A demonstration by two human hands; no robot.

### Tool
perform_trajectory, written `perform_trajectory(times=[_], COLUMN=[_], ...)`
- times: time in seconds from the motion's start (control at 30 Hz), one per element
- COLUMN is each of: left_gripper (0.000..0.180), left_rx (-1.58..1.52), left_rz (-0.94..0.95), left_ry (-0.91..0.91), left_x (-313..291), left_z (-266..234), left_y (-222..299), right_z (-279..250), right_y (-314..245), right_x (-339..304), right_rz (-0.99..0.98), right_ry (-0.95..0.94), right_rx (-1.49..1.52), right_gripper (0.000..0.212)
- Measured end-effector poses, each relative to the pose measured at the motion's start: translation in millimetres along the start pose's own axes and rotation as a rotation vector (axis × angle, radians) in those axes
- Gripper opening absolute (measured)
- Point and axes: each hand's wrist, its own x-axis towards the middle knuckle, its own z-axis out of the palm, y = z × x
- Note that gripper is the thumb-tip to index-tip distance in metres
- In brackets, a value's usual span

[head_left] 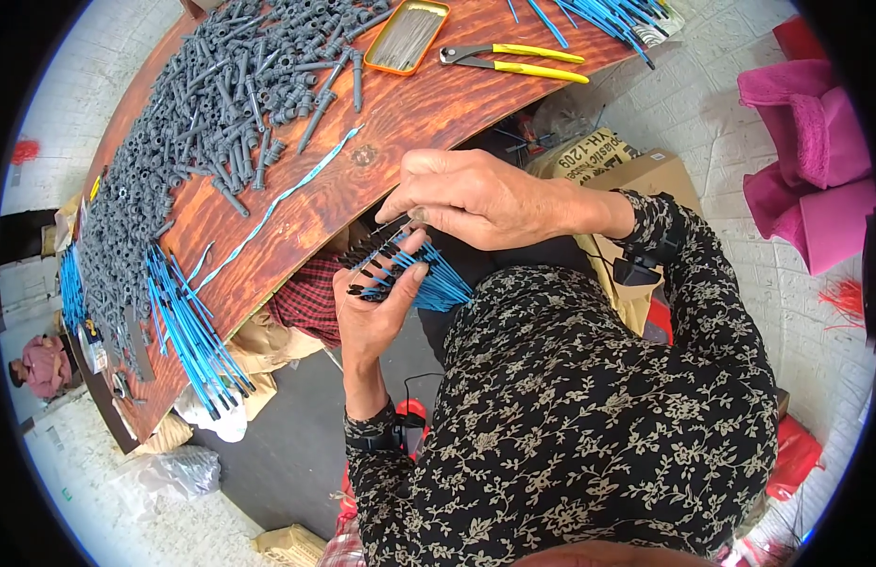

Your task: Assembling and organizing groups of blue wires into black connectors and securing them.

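**Bundle of blue rods in hand, grey parts heaped loose**

The left hand (374,310) has its grip clamped on a fanned bundle of thin blue rods with black ends (443,282), held over the person's lap, just off the edge of the reddish-brown wooden worktop (414,113). The right hand (485,197) is at the black ends, thumb and fingertips together; whether they pinch some small piece is too fine to tell.

Progress shows only in part. The held rods are gathered side by side with their black ends lined up, and handling of this bunch looks under way. How many are dealt with cannot be made out. A large heap of grey tubular plastic parts (225,94) covers much of the worktop, and none there is visibly joined to a rod. More blue rods lie at its near-left edge (194,331) and others at the far right (612,19); whether these are finished is unclear. An orange-rimmed tray (389,70) of thin metal pins (409,38) and yellow-handled pincers (532,67) lie beyond the hands, untouched.
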Motion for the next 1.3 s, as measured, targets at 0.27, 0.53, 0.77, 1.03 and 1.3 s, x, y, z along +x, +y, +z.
perform_trajectory(times=[0.27, 0.53, 0.77, 1.03, 1.3], left_gripper=[0.029, 0.021, 0.011, 0.012, 0.013], left_rx=[-0.010, -0.019, -0.045, -0.017, 0.020], left_rz=[-0.009, 0.029, 0.036, 0.011, -0.023], left_ry=[0.024, 0.068, 0.080, 0.089, 0.062], left_x=[-1.1, -0.6, -0.3, -1.1, -2.5], left_z=[1.6, 4.8, 4.6, 6.0, 5.1], left_y=[2.0, 2.6, -4.2, -1.0, -1.6], right_z=[1.6, 0.8, 5.5, 1.1, 1.8], right_y=[-8.9, -0.1, -10.1, -5.8, -5.3], right_x=[4.8, 6.4, 9.2, 14.8, 17.5], right_rz=[0.284, 0.041, 0.034, -0.046, -0.092], right_ry=[-0.089, -0.077, -0.060, -0.078, -0.081], right_rx=[0.420, 0.109, -0.110, -0.138, -0.186], right_gripper=[0.025, 0.026, 0.028, 0.031, 0.030])
